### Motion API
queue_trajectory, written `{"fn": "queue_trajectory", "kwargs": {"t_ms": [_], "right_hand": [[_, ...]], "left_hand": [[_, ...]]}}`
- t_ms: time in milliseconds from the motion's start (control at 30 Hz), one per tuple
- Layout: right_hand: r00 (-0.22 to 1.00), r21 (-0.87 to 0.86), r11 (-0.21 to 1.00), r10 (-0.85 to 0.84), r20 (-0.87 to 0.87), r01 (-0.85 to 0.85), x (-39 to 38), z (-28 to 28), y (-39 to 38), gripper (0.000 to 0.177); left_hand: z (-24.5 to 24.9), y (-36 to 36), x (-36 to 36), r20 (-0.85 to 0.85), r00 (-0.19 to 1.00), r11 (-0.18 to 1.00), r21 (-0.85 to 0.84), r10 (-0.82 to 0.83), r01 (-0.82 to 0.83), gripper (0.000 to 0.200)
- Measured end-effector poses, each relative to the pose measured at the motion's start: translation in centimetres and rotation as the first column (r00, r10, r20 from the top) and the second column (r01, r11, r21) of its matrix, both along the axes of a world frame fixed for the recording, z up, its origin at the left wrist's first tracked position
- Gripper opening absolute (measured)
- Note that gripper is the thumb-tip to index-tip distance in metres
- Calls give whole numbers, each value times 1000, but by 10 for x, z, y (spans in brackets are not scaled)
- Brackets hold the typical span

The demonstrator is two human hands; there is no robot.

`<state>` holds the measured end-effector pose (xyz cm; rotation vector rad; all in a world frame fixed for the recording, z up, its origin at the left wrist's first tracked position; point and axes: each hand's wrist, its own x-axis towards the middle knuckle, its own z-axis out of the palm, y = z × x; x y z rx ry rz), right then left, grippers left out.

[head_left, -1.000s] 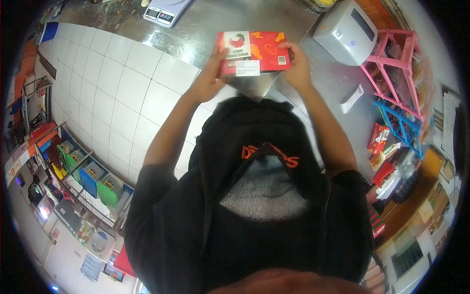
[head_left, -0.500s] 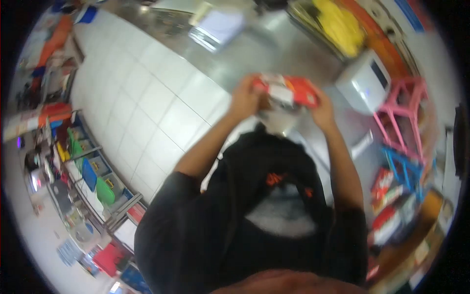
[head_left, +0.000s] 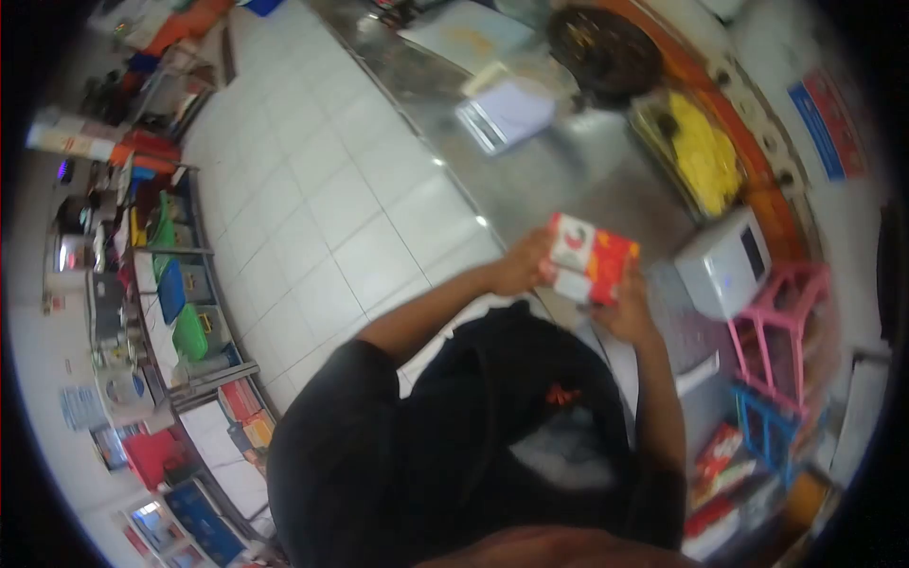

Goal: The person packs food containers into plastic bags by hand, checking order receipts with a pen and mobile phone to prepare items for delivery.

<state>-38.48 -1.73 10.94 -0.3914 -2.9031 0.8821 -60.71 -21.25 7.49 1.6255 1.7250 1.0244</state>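
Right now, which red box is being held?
The red box with the white label, gripped between left hand and right hand; the other red boxes lie beside the blue rack.

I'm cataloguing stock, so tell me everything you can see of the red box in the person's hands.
The red box looks like printed cardboard: red-orange faces, a white panel with a red mark, and a white label near its lower edge; the print is too blurred to read. It looks closed, held tilted in the air above the steel counter. The left hand holds its left end; the right hand supports its lower right side.
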Motion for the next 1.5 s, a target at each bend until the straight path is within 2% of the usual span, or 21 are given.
{"fn": "queue_trajectory", "kwargs": {"t_ms": [33,67,100,133,167,233,300,433,533,700,733,800,867,967,1033,1167,1233,1267,1333,1400,1500], "right_hand": [[1000,15,1000,14,-23,-14,0,-2,4,121],[1000,20,1000,-1,16,1,1,4,9,119],[998,25,1000,-18,53,16,-3,13,16,118],[997,70,997,-24,73,19,-5,18,23,115],[996,113,993,-23,85,13,-9,24,30,113],[972,110,992,41,233,-68,-23,45,36,110],[961,59,995,66,270,-85,-33,46,35,108],[936,37,987,136,326,-157,-42,56,38,110],[933,107,980,125,337,-170,-38,52,34,108],[938,215,948,162,306,-234,-36,43,38,100],[947,257,932,187,262,-255,-36,41,39,96],[938,280,922,183,295,-268,-35,41,38,95],[928,302,911,179,326,-282,-34,37,35,94],[957,309,925,144,253,-221,-30,29,30,98],[953,352,916,86,290,-190,-30,31,25,99],[962,327,926,109,250,-190,-32,35,24,108],[918,400,878,98,384,-261,-40,40,23,118],[920,402,879,95,380,-257,-45,40,21,118],[924,275,944,71,375,-184,-56,36,20,124],[945,283,944,76,318,-171,-54,30,23,122],[966,309,938,85,243,-160,-50,23,24,118]], "left_hand": [[-7,1,-5,-29,1000,999,47,-12,13,86],[18,3,-11,-36,998,997,41,-59,61,82],[38,4,-17,-171,984,998,-30,-58,54,83],[41,7,-20,-367,930,994,-99,7,-46,81],[37,13,-27,-398,917,999,38,20,-6,79],[65,32,-28,-489,865,993,-86,-117,85,81],[69,45,-22,-413,874,963,-185,-257,196,80],[75,49,-11,-479,830,953,-232,-286,194,82],[74,47,-8,-499,815,955,-187,-294,230,85],[59,45,-2,-640,734,974,-162,-225,158,68],[58,45,-1,-637,735,973,-165,-231,162,68],[56,44,0,-643,735,977,-150,-213,152,62],[51,43,1,-629,751,979,-142,-203,146,64],[55,41,2,-618,760,979,-144,-201,142,69],[61,42,5,-619,755,976,-161,-215,145,72],[62,42,14,-644,745,985,-127,-171,116,78],[57,46,16,-661,733,987,-113,-160,113,79],[53,49,17,-659,739,990,-70,-139,124,79],[50,54,15,-659,743,990,-25,-120,137,78],[48,59,12,-643,759,987,27,-103,157,72],[48,59,11,-641,764,978,101,-77,184,74]]}}
